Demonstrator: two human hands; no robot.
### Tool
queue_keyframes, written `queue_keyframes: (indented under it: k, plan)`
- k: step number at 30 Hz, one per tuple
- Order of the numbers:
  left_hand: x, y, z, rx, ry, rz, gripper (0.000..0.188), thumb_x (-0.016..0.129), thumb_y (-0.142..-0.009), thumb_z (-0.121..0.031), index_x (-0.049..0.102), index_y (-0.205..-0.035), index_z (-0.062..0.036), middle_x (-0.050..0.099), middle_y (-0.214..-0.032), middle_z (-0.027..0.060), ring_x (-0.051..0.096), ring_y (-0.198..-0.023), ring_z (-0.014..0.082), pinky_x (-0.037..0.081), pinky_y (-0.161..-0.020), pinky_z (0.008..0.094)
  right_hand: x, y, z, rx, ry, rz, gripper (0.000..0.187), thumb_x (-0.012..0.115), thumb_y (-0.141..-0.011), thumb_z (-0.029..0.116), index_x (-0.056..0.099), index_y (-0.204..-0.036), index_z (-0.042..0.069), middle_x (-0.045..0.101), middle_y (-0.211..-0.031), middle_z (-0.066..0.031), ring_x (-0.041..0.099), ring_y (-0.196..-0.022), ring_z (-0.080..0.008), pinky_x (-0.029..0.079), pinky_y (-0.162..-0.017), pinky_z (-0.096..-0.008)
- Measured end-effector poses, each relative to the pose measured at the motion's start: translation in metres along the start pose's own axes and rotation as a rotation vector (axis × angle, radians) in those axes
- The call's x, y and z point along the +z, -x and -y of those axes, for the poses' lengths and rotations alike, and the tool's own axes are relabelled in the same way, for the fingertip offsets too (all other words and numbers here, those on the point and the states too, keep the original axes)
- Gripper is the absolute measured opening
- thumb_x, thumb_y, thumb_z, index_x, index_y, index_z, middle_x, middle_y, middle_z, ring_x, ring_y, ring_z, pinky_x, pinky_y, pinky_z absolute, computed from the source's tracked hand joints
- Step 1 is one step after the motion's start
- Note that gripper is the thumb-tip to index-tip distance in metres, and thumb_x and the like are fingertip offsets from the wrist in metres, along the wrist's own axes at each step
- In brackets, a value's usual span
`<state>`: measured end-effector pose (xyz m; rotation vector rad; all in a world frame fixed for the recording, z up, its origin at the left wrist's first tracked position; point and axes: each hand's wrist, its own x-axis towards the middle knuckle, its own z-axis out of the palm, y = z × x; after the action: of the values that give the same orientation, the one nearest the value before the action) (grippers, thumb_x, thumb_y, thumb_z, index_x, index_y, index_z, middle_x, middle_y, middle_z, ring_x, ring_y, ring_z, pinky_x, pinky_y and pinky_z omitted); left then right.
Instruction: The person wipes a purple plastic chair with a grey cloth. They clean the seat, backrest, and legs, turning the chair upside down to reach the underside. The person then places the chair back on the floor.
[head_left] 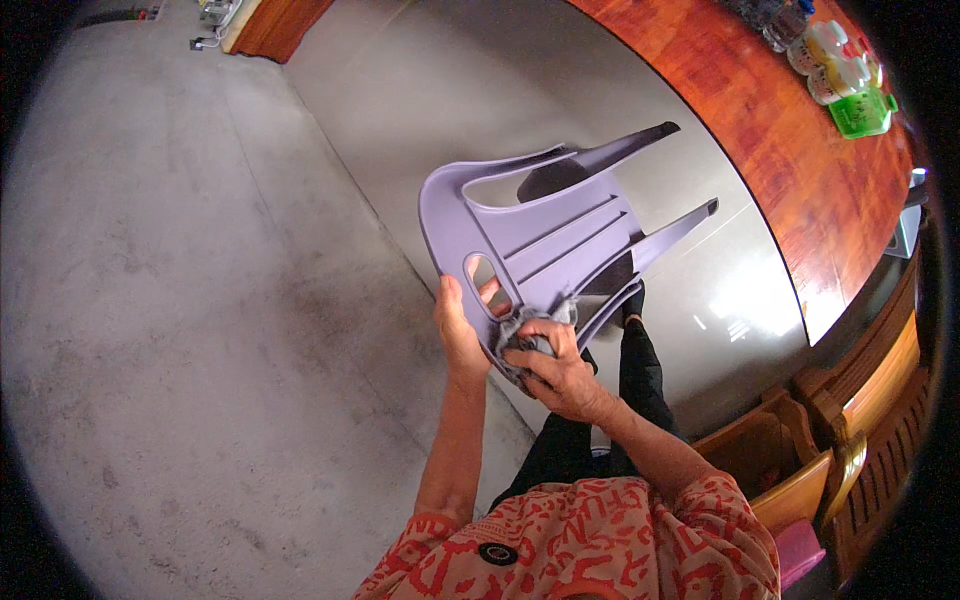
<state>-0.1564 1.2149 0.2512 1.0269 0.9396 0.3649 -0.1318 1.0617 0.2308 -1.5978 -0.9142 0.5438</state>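
Note:
A small purple plastic chair [568,241] is held up tilted in front of me, its dark-tipped legs pointing to the far right. My left hand [466,322] grips the near edge of its backrest, with fingertips showing through the oval handle hole. In my right hand [562,377] is a crumpled grey cloth [522,322], pressed against the chair at the backrest's near corner. The fingers are bent around the cloth, and part of it bunches out beyond them.
On the right stands a reddish-brown wooden table [725,85] with several bottles and a green container [862,113]. Wooden furniture [765,455] with an open compartment is at the lower right. A wooden post [272,30] and a white cable [212,42] lie at the far left.

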Motion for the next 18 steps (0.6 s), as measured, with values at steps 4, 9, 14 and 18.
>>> queue_keyframes:
  k: [4, 9, 14, 18]
  plan:
    - [0.001, 0.003, 0.001, -0.011, 0.011, 0.011, 0.072, 0.038, -0.091, -0.055, 0.030, -0.136, 0.0016, 0.035, -0.136, 0.0142, 0.046, -0.116, 0.0327, 0.046, -0.084, 0.0433, 0.012, 0.010, -0.007, -0.005, 0.083, -0.098, 0.040, 0.062, -0.066, -0.003, 0.061, -0.103, 0.009, 0.045, -0.113, -0.0140, 0.044, -0.109, -0.0325, 0.036, -0.089, -0.0424]
    - [-0.013, -0.006, 0.013, 0.021, 0.081, 0.057, 0.063, 0.036, -0.095, -0.048, 0.035, -0.132, 0.0028, 0.043, -0.131, 0.0129, 0.048, -0.114, 0.0248, 0.040, -0.094, 0.0359, 0.014, -0.060, -0.019, -0.098, 0.203, -0.288, 0.037, 0.060, -0.069, -0.002, 0.059, -0.105, 0.006, 0.047, -0.112, -0.0163, 0.045, -0.102, -0.0344, 0.038, -0.087, -0.0421]
    - [-0.002, -0.002, 0.007, -0.001, 0.068, 0.038, 0.056, 0.034, -0.096, -0.045, 0.039, -0.130, -0.0004, 0.047, -0.127, 0.0115, 0.048, -0.115, 0.0228, 0.037, -0.098, 0.0360, 0.019, -0.127, -0.029, -0.070, 0.280, -0.412, 0.036, 0.059, -0.073, 0.000, 0.058, -0.108, 0.004, 0.050, -0.110, -0.0179, 0.045, -0.097, -0.0344, 0.038, -0.084, -0.0420]
    - [-0.006, -0.006, 0.010, 0.035, 0.090, 0.012, 0.056, 0.037, -0.096, -0.041, 0.040, -0.127, 0.0048, 0.048, -0.120, 0.0142, 0.050, -0.107, 0.0213, 0.042, -0.090, 0.0329, 0.018, -0.120, -0.025, -0.038, 0.304, -0.325, 0.035, 0.060, -0.072, -0.001, 0.059, -0.107, 0.003, 0.050, -0.111, -0.0180, 0.045, -0.096, -0.0358, 0.040, -0.084, -0.0418]
